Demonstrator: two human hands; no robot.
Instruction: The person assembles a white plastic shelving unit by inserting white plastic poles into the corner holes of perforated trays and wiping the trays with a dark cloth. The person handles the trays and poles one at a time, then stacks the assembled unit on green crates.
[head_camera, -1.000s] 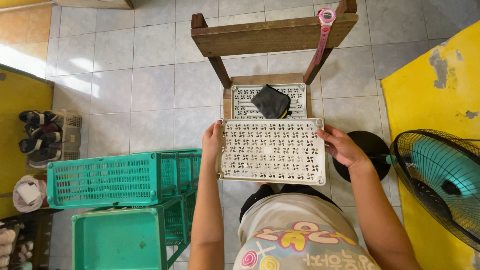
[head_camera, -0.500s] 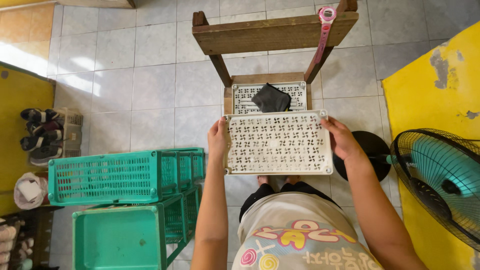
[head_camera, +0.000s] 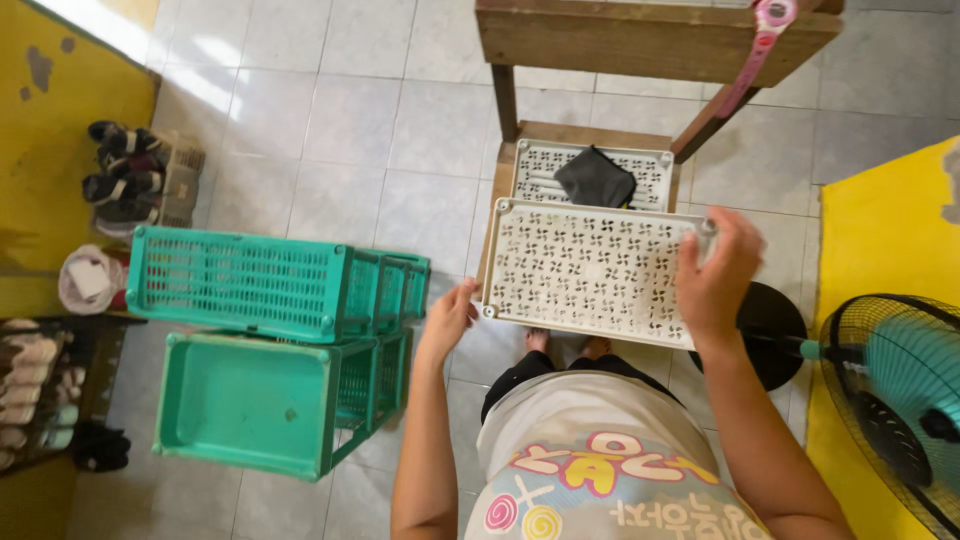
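Observation:
I hold a white perforated plastic panel (head_camera: 585, 270) flat in front of me, above a wooden chair (head_camera: 640, 40). My right hand (head_camera: 715, 275) grips its right edge. My left hand (head_camera: 450, 318) sits at its lower left corner, fingers touching the edge. On the chair seat lies a second white perforated panel (head_camera: 540, 170) with a small black pouch (head_camera: 595, 178) on top. A pink watch (head_camera: 765, 30) hangs from the chair back.
Green plastic crates (head_camera: 240, 280) and a green bin (head_camera: 240, 405) stand on the tiled floor at my left. A standing fan (head_camera: 890, 400) is at right on a yellow mat. Shoes (head_camera: 130, 175) and a rack line the left wall.
The view has swung so the chair and panel sit further right. My right hand has shifted onto the top of the panel's right edge, and my left hand has dropped to its lower corner.

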